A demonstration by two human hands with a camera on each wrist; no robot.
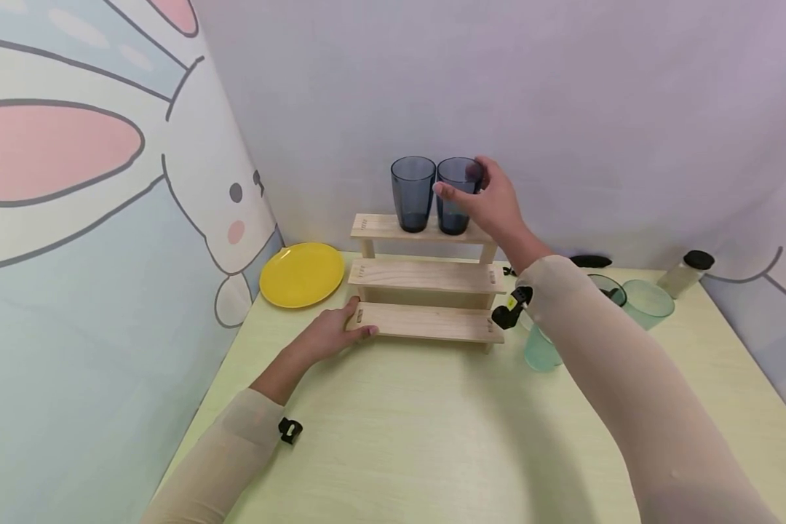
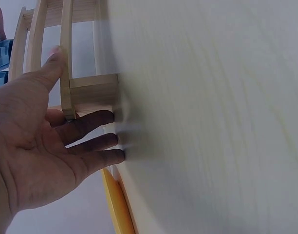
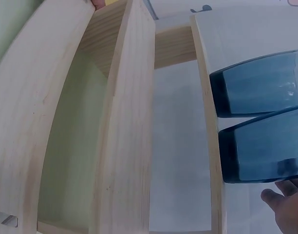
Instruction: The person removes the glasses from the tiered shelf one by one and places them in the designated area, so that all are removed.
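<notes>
while the wooden rack (image 1: 426, 275) is pinched by the left hand (image 1: 327, 333), a blue glass (image 1: 453, 209) is held between thumb and fingers of the right hand (image 1: 498, 209), upright on the top shelf (image 1: 376, 226) beside another blue glass (image 1: 413, 196); green cups (image 1: 650, 301) are partly covered by the right sleeve (image 1: 618, 364), a dark object (image 1: 610, 293) being seen in or behind one

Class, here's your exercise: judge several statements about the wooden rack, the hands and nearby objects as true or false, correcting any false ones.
1. Two translucent dark-blue tumblers stand on the top tier of the pale wooden three-tier rack. True.
2. The right hand grips the left tumbler. False: it grips the right tumbler.
3. The left hand touches the bottom tier. True.
4. The round yellow plate lies right of the rack. False: it lies left.
5. A black-capped bottle is left of the rack. False: it is right.
</notes>
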